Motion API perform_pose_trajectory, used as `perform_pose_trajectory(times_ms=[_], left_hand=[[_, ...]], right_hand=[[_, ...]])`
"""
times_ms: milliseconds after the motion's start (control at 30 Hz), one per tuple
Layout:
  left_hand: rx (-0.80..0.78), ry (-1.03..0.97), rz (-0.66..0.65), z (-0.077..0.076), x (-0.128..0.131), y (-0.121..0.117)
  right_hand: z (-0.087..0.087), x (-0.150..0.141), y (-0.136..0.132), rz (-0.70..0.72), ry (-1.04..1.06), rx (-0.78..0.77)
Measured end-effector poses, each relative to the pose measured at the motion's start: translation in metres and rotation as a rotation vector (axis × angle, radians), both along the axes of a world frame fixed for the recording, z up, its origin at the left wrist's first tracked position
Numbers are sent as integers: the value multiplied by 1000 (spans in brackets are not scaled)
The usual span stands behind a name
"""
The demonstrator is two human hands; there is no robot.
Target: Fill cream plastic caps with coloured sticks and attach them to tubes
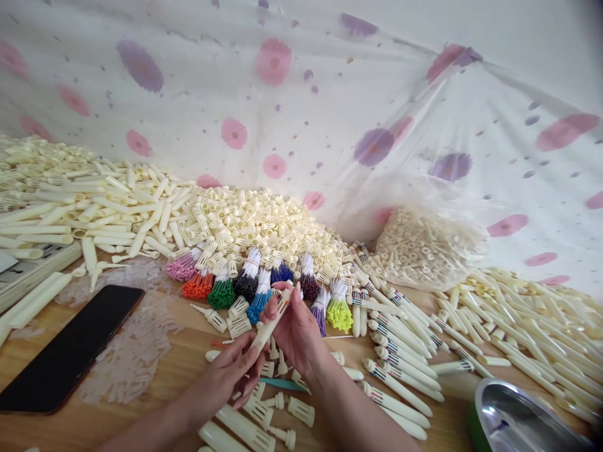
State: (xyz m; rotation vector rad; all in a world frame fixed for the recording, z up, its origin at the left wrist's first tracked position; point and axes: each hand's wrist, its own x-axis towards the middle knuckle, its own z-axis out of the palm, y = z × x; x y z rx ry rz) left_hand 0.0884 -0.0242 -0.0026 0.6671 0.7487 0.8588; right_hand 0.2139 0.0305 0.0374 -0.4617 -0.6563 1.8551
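Between my two hands, a cream multicolour pen (270,328) is held at a slant, with coloured sliders near its upper end. My left hand (239,364) is closed round its lower barrel. The fingers and thumb of my right hand (296,326) pinch its top end. Under my hands lie loose cream slotted pen parts (301,411) and several small plungers. Just beyond stand bundles of coloured refills, among them green (221,290), blue (259,302), purple (321,311) and yellow (339,307). Assembled pens (400,383) lie in a row to the right of my right forearm.
A black phone (70,351) lies at left beside small clear plastic pieces (134,361). Heaps of cream barrels (117,201) and slotted parts (254,220) line the back. A bag of small parts (424,248), more barrels (532,333) and a metal bowl (480,402) are at right.
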Motion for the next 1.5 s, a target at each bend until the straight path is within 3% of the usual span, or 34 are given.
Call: perform_pose_trajectory(times_ms=[133, 533, 733, 933, 1200, 1333, 1500], left_hand=[[67, 57, 23, -7, 2, 0], [-77, -261, -134, -5, -4, -4], [-88, -216, -107, -5, -1, -5], [-3, -105, -71, -11, -3, -1], [89, 67, -160, -1, -3, -2], [77, 28, -163, -4, -2, -1], [-81, -114, -137, -2, -6, 1]], right_hand=[[4, 0, -3, 8, -55, -29], [-8, 2, -1, 152, 73, -119], [-4, 1, -2, 85, -49, -10], [-7, -5, -4, 26, -159, 55], [4, 5, 5, 263, 64, -67], [5, 5, 5, 253, 72, -35], [4, 4, 4, 175, 20, 23]])
